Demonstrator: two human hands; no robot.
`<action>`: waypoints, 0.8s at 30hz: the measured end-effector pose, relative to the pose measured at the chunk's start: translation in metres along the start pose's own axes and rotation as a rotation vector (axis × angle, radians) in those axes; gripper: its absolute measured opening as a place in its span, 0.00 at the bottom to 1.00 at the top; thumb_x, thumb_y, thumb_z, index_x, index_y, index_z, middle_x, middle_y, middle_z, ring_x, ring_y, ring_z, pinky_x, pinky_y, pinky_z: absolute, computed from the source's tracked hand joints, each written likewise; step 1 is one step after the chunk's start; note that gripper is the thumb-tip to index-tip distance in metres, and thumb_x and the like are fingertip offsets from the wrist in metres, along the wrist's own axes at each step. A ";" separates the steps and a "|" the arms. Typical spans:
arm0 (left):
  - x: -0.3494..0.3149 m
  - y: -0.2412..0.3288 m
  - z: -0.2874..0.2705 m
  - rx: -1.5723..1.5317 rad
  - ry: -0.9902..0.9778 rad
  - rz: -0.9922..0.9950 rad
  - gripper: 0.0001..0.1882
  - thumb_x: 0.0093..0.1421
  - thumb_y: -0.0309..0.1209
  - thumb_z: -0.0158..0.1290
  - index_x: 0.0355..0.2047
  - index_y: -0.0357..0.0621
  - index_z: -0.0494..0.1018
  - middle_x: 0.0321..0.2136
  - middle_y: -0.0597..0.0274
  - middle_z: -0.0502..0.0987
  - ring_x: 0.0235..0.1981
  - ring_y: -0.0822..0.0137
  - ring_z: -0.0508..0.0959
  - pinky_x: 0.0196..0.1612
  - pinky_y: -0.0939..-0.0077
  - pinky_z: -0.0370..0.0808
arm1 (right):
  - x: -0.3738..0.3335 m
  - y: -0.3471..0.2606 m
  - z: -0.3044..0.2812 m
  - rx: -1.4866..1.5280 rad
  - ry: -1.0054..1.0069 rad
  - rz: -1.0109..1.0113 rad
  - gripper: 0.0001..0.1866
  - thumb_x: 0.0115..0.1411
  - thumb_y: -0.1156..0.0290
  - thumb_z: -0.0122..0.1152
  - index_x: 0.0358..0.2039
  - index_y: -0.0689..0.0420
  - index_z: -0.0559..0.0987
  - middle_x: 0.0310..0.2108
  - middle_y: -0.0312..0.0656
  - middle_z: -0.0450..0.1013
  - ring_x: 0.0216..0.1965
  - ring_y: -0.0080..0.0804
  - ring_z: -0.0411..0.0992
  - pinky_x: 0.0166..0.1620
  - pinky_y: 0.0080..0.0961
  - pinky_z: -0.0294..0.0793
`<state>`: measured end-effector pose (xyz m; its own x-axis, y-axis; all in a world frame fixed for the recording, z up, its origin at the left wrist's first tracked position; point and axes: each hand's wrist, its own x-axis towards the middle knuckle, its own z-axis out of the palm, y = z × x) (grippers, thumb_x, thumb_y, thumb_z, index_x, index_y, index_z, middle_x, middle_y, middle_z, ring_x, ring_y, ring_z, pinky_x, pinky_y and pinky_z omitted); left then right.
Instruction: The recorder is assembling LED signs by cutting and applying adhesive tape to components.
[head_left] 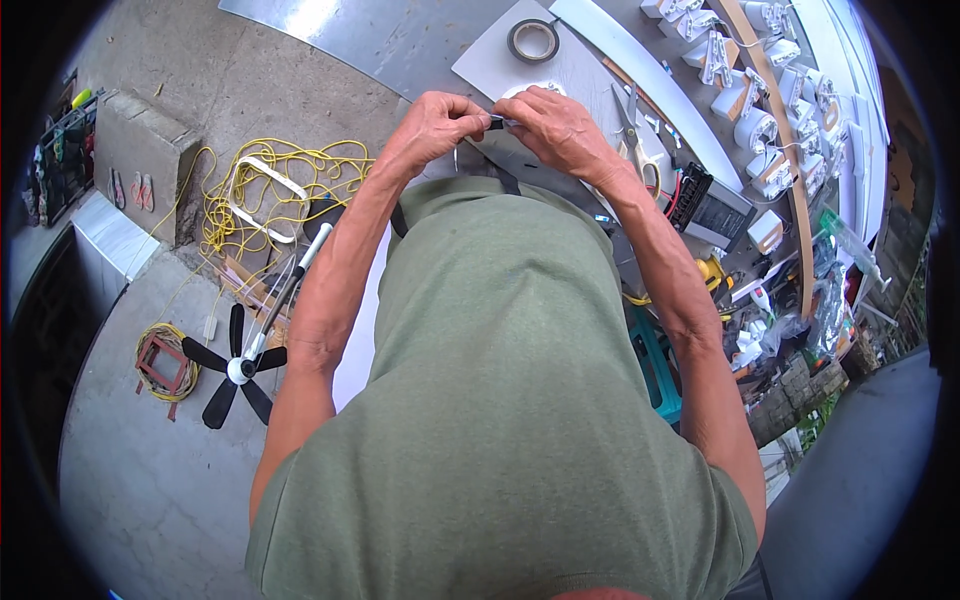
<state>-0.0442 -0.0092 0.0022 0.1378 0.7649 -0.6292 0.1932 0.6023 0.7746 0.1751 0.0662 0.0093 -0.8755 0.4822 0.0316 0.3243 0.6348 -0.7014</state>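
Note:
My left hand point(437, 128) and my right hand point(556, 130) meet in front of me, both closed in a pinch. Between their fingertips is a small black piece point(495, 124), with a thin pale strand beside it; its exact kind is too small to make out. A roll of black tape point(533, 41) lies flat on a white panel point(490, 62), just beyond my hands. To the right of my right hand are scissors point(632, 130) with pale handles. Part of a white round item shows behind my right hand's fingers.
On the right, several white lamp-like fixtures point(755, 128) stand along a wooden strip point(795, 190). A black and grey battery-like box point(712, 208) sits nearer. At left lie a tangled yellow cord point(285, 165), a black-bladed fan point(238, 370) and a coiled cable point(160, 388).

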 end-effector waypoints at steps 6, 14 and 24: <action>0.001 0.006 -0.002 -0.368 -0.042 -0.263 0.07 0.59 0.32 0.62 0.34 0.42 0.82 0.25 0.67 0.80 0.19 0.83 0.63 0.21 0.87 0.57 | 0.002 -0.002 0.013 -0.099 0.124 -0.068 0.21 0.50 0.75 0.69 0.45 0.53 0.76 0.37 0.36 0.75 0.40 0.35 0.75 0.44 0.31 0.76; -0.001 0.009 -0.003 -0.419 -0.056 -0.319 0.07 0.59 0.32 0.62 0.33 0.42 0.81 0.25 0.67 0.80 0.19 0.83 0.63 0.20 0.87 0.56 | -0.001 0.005 0.019 -0.132 0.272 -0.147 0.15 0.49 0.73 0.70 0.39 0.54 0.80 0.34 0.34 0.76 0.34 0.31 0.74 0.37 0.28 0.76; -0.012 -0.002 0.010 0.026 0.097 0.112 0.08 0.61 0.29 0.61 0.36 0.35 0.83 0.28 0.65 0.83 0.30 0.76 0.78 0.34 0.80 0.75 | 0.002 0.009 0.008 0.023 0.095 -0.060 0.09 0.55 0.70 0.68 0.37 0.54 0.83 0.34 0.35 0.77 0.37 0.34 0.75 0.40 0.32 0.76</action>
<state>-0.0364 -0.0220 0.0070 0.0655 0.8463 -0.5287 0.2073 0.5067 0.8368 0.1734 0.0675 -0.0025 -0.8547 0.4996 0.1407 0.2630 0.6505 -0.7125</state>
